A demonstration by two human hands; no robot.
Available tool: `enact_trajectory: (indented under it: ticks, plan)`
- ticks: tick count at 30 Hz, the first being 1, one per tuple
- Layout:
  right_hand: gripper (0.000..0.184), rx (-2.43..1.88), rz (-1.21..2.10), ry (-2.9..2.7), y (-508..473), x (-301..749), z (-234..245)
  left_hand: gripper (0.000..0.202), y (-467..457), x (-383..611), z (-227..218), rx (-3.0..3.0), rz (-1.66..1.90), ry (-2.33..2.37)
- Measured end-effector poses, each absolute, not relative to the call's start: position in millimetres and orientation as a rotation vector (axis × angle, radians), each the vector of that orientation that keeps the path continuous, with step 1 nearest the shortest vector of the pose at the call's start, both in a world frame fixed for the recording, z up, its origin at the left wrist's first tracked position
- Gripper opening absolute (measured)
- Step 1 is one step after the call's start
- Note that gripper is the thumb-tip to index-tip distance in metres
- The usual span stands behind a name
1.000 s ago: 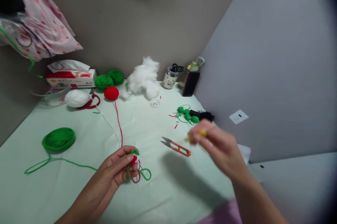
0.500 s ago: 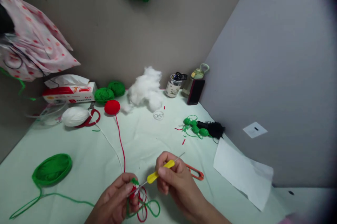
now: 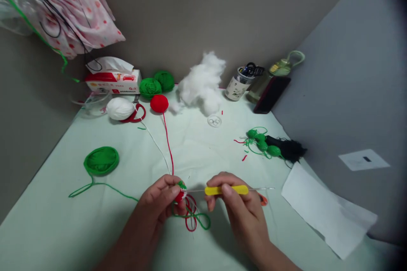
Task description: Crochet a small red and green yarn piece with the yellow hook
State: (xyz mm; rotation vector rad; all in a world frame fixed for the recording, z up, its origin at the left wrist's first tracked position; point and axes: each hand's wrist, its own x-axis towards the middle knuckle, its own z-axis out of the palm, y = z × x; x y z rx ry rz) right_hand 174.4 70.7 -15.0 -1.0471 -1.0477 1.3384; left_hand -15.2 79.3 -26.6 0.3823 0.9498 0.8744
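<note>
Between the thumb and fingers of my left hand [image 3: 162,199] is a small crocheted piece [image 3: 180,194] in red, white and green. My right hand [image 3: 238,203] grips a crochet hook [image 3: 226,190] by its yellow handle. The hook's thin metal shaft points left and reaches the crocheted piece; whether its tip sits in a stitch I cannot tell. Loops of red and green yarn [image 3: 191,216] hang just right of the piece. Red yarn runs back to a red ball [image 3: 159,104], white yarn to a white ball [image 3: 120,108], and green yarn to a green skein [image 3: 101,160].
Red-handled scissors [image 3: 140,114], a tissue box [image 3: 112,81], green balls [image 3: 150,88] and white stuffing [image 3: 203,84] line the back. A pen cup [image 3: 237,87], phone [image 3: 271,95] and bottle stand back right. Green pieces with black yarn [image 3: 286,148] and white paper [image 3: 327,209] lie right.
The view has shifted, so the table sits higher and further right. The crochet hook has turned from slanted to nearly level, and my right hand has moved farther from my left.
</note>
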Motion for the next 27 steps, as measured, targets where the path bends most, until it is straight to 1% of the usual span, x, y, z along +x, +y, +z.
enact_trajectory:
  ticks: [3, 16, 19, 24, 27]
  plan:
    - [0.021, -1.072, 1.261, -1.113, 70.3, 173.1, -12.8, 0.029, 78.7, -14.8, -25.9, 0.428, 0.872, 0.97]
    - [0.021, -1.135, 1.14, -1.221, 69.1, 172.2, -11.6, 0.029, 77.3, -13.9, -17.9, 0.453, 0.881, 1.039]
    - [0.021, -1.146, 1.195, -1.181, 70.1, 171.5, -10.8, 0.027, 76.4, -13.9, -19.3, 0.458, 0.881, 1.037]
    - [0.026, -1.145, 1.391, -1.022, 77.0, 171.1, -10.1, 0.027, 79.4, -15.7, -20.8, 0.454, 0.887, 1.091]
    - [0.025, -1.142, 1.421, -0.946, 82.7, 176.0, -9.7, 0.028, 82.7, -17.2, -21.8, 0.442, 0.879, 1.138]
